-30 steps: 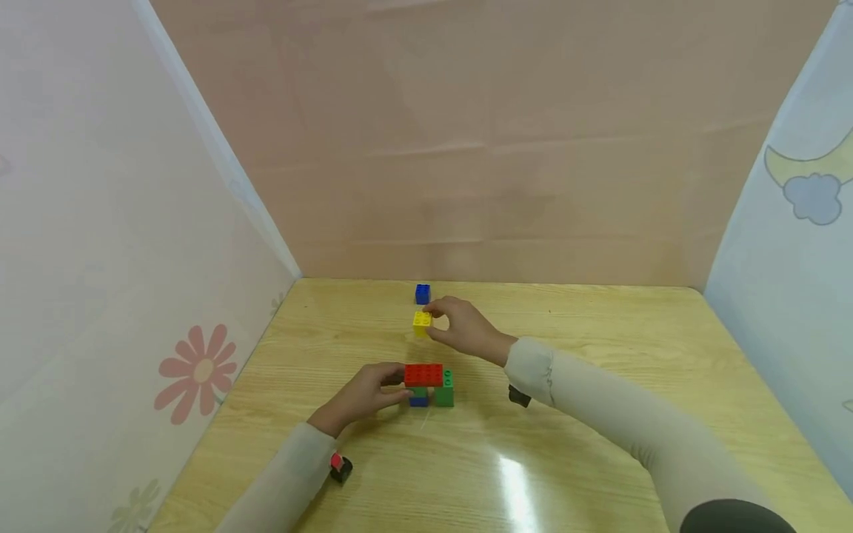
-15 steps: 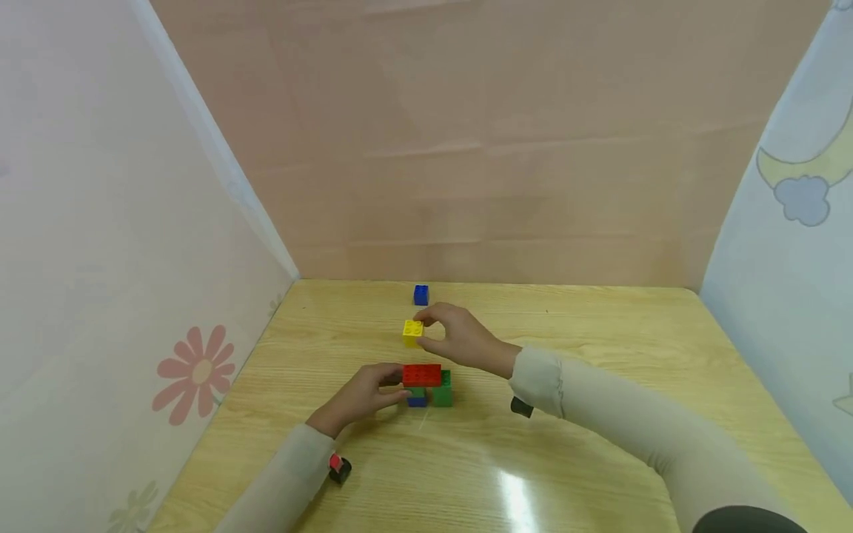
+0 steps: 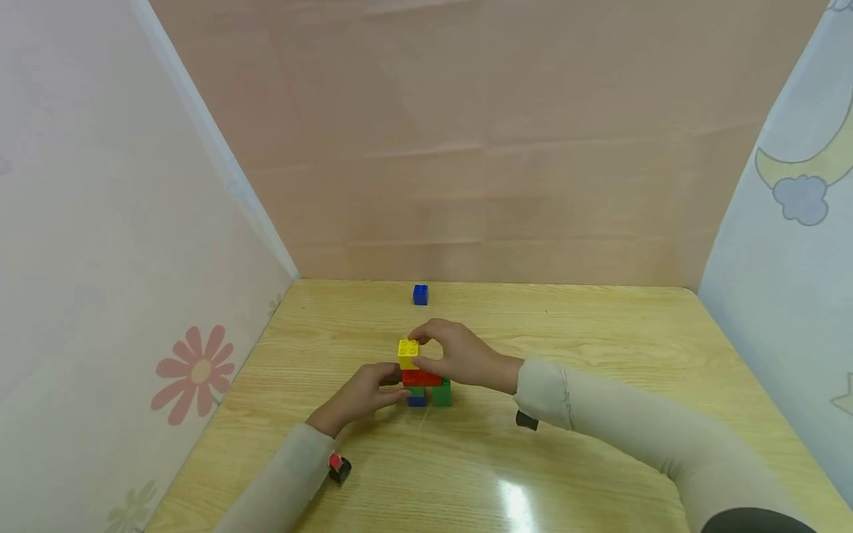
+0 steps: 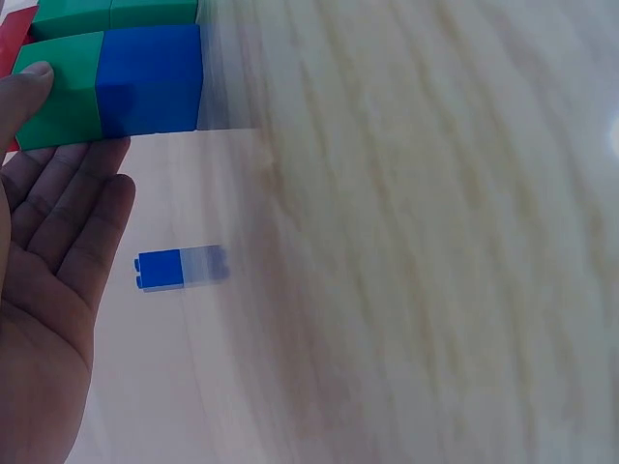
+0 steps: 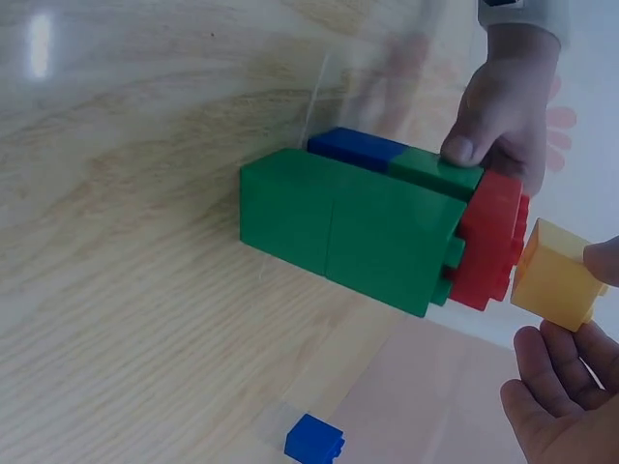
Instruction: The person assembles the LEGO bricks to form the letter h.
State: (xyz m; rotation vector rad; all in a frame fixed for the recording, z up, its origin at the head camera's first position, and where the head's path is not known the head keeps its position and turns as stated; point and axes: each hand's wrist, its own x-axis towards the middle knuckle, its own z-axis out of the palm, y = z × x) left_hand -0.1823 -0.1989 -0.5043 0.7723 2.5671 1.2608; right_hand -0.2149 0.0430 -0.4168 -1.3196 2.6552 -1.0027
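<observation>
My left hand [image 3: 363, 392] pinches the left column of a small block build, its thumb on a green toy brick [image 5: 435, 170]. Beneath that lies a blue brick [image 5: 354, 148]. Beside it stands a column of two green bricks [image 5: 334, 230]. A red brick [image 3: 426, 378] bridges both columns, studs up. Between thumb and fingers, my right hand [image 3: 460, 354] pinches a square yellow brick [image 3: 409, 355] over the red brick's left end. In the right wrist view the yellow brick sits right by the red studs; whether they touch I cannot tell.
A loose blue brick [image 3: 420, 295] stands near the back of the wooden table [image 3: 586, 333]. A beige panel [image 3: 493, 148] rises behind the table, with pale printed walls at both sides. Small black devices are at both wrists.
My right hand has carried the yellow brick from near the loose blue brick toward me and slightly left, to over the red brick. The left hand stays at the build.
</observation>
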